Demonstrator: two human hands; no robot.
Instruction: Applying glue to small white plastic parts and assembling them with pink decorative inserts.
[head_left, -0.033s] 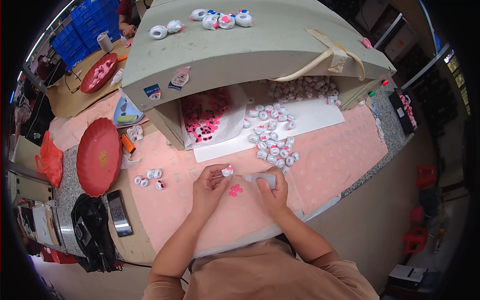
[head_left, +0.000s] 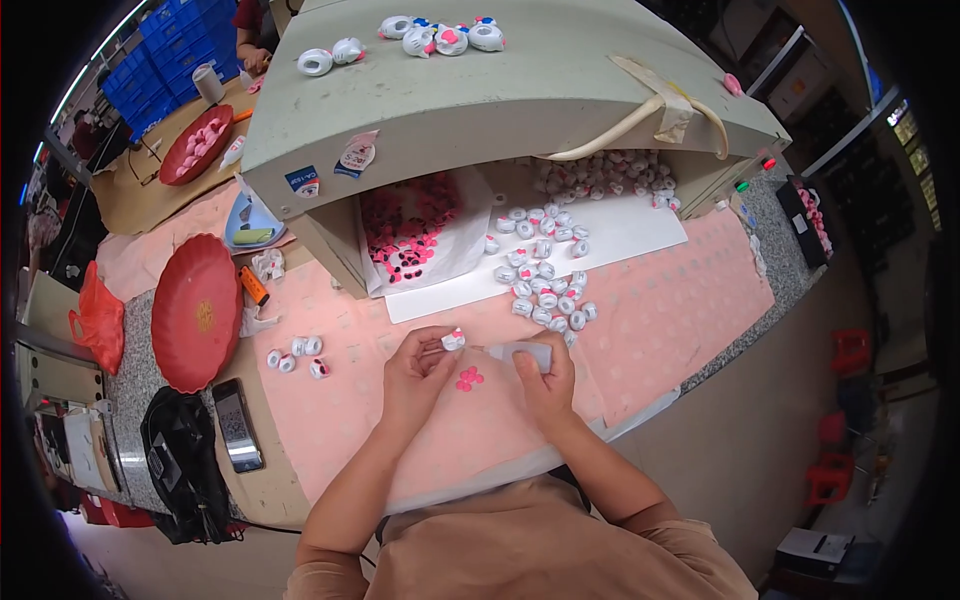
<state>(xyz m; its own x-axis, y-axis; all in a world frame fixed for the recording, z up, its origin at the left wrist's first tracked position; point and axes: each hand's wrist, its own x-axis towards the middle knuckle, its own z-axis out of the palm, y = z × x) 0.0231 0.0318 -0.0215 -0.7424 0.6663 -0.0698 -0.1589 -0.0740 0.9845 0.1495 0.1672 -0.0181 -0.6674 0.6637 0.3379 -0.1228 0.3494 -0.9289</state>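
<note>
Between its thumb and fingers, my left hand (head_left: 412,378) pinches a small white rounded piece (head_left: 454,340) with a pink patch. My right hand (head_left: 550,392) is wrapped round a translucent squeeze bottle (head_left: 535,355). The bottle lies nearly level, its thin tip pointing left at the white piece; whether they touch I cannot tell. Just below, several flat pink pieces (head_left: 468,379) lie on the pink table covering (head_left: 440,450). A loose cluster of similar white pieces (head_left: 545,290) spreads beyond my hands, and a few more white pieces (head_left: 300,347) sit to the left.
A grey-green metal housing (head_left: 470,120) arches over the back. Inside it, a white sheet holds a heap of pink and dark bits (head_left: 410,225). At left are a red scalloped tray (head_left: 198,320), an orange cutter (head_left: 254,286), a phone (head_left: 237,425) and a black bag (head_left: 180,470).
</note>
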